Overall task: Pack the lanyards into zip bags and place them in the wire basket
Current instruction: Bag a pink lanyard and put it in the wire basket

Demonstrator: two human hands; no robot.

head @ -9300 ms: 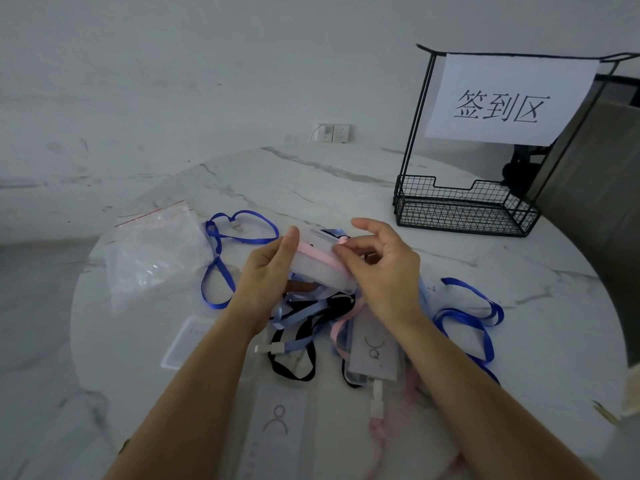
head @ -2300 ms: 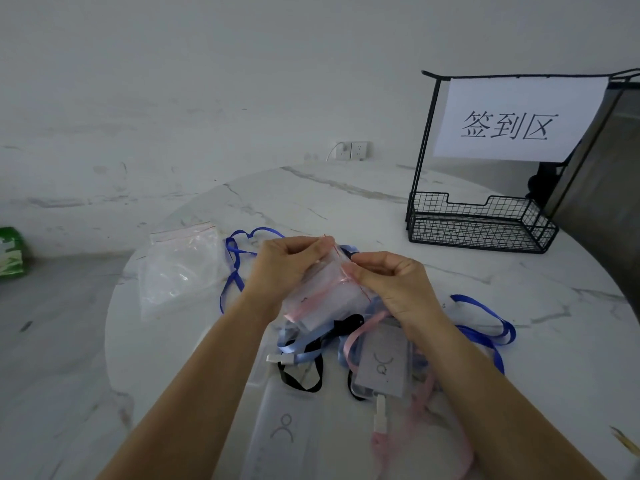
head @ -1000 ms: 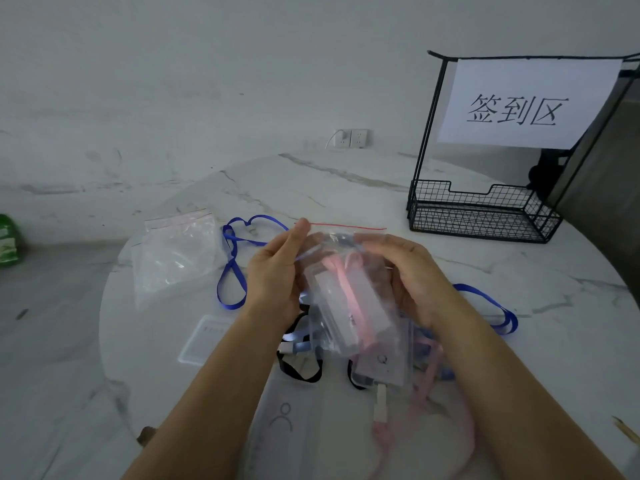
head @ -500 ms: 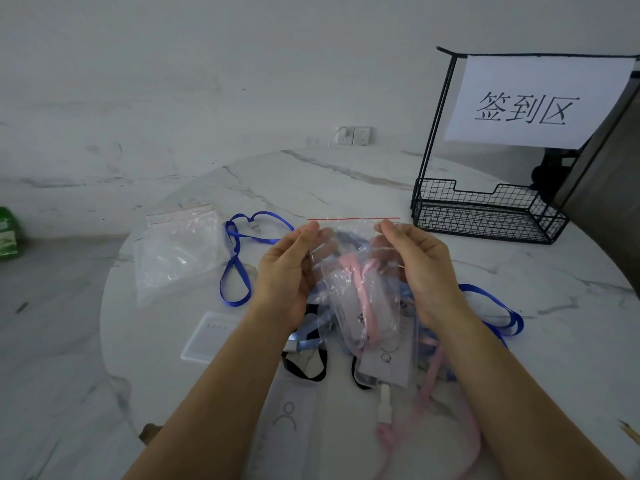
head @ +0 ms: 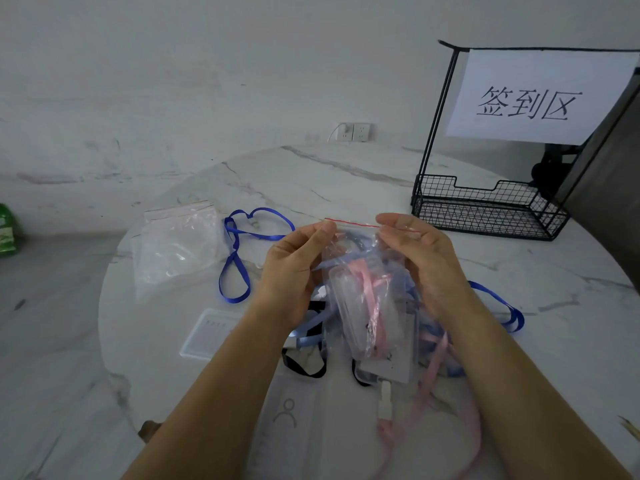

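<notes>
Clear plastic zip bag (head: 367, 292) with a red seal strip hangs between both hands, above the white marble worktop (head: 346, 174). The left hand (head: 294, 268) pinches its top left edge between thumb and fingers; the right hand (head: 422, 261) pinches the top right edge. Inside sits a pink ribbon lanyard (head: 372, 296) with a clear card sleeve. Loose blue, black and pink lanyards (head: 465, 407) lie beneath. The black wire basket (head: 485, 216) stands well apart, far right.
</notes>
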